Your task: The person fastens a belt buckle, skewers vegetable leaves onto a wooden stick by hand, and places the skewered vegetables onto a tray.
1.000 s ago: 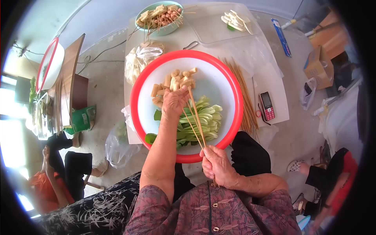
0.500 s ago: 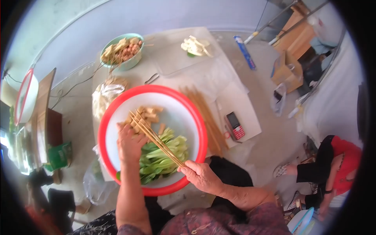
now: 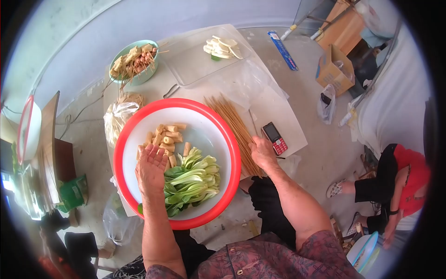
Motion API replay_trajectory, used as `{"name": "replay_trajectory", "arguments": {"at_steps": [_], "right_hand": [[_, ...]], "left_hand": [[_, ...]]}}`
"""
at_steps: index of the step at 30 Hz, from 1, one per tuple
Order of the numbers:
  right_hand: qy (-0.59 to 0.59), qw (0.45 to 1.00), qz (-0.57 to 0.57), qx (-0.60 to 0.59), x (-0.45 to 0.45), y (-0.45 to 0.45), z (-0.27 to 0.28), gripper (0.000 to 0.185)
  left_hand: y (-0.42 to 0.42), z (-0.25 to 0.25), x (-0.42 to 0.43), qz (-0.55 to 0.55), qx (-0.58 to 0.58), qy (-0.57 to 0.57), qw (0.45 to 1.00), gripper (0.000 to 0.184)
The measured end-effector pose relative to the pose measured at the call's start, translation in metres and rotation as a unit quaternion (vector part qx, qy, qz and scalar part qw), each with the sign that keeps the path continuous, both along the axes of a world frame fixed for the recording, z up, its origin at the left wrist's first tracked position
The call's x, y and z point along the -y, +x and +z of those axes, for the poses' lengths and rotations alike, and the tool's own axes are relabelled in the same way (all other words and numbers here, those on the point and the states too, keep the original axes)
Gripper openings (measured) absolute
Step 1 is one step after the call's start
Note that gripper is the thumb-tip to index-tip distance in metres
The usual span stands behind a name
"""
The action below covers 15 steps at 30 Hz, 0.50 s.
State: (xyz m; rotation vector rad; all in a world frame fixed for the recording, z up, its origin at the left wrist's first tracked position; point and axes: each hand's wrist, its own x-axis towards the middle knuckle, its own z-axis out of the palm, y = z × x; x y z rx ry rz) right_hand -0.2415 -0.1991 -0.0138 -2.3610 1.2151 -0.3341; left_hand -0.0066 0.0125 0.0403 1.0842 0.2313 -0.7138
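A white basin with a red rim [image 3: 237, 158] holds tan rolled pieces [image 3: 168, 139] at its upper left and leafy green vegetables [image 3: 193, 181] lower down. Over the basin's left part, my left hand [image 3: 151, 169] is palm up with its fingers spread, nothing in it, beside the tan pieces. To the right of the basin lies a bundle of thin wooden skewers [image 3: 232, 125]. My right hand [image 3: 263, 152] is at the bundle's right edge, its fingers bent together; what they hold, if anything, is hidden. A phone with red keys [image 3: 275, 138] lies just beyond it.
A green bowl of skewered food [image 3: 134, 63] and a clear tray [image 3: 186, 69] with white slices [image 3: 222, 48] stand at the table's back. A plastic bag [image 3: 116, 122] lies left of the basin. One person in red [image 3: 411, 179] sits at the right; another person's legs [image 3: 81, 244] show lower left.
My right hand has moved from the basin's front to the loose skewers, and the skewers it held over the basin no longer show there. The view has shifted right, and my left hand has turned palm up.
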Motion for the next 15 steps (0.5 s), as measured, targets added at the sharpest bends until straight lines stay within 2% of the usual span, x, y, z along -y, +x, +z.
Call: {"name": "replay_trajectory", "arguments": {"at_steps": [3, 7, 9, 15], "right_hand": [[0.056, 0.998, -0.030, -0.026, -0.003, 0.002, 0.005, 0.022], [0.048, 0.998, -0.028, -0.038, 0.001, -0.004, -0.002, 0.019], [0.062, 0.991, -0.027, -0.112, 0.001, -0.004, -0.002, 0.018], [0.039, 0.982, -0.002, -0.186, 0.000, -0.003, 0.013, 0.020]], "left_hand": [[-0.001, 0.002, -0.005, 0.010, -0.007, 0.000, 1.000, 0.047], [0.004, -0.003, -0.009, 0.008, 0.006, -0.017, 1.000, 0.042], [0.007, -0.002, -0.011, 0.013, -0.003, -0.025, 1.000, 0.041], [0.006, 0.001, -0.010, 0.026, -0.002, 0.002, 1.000, 0.039]]}}
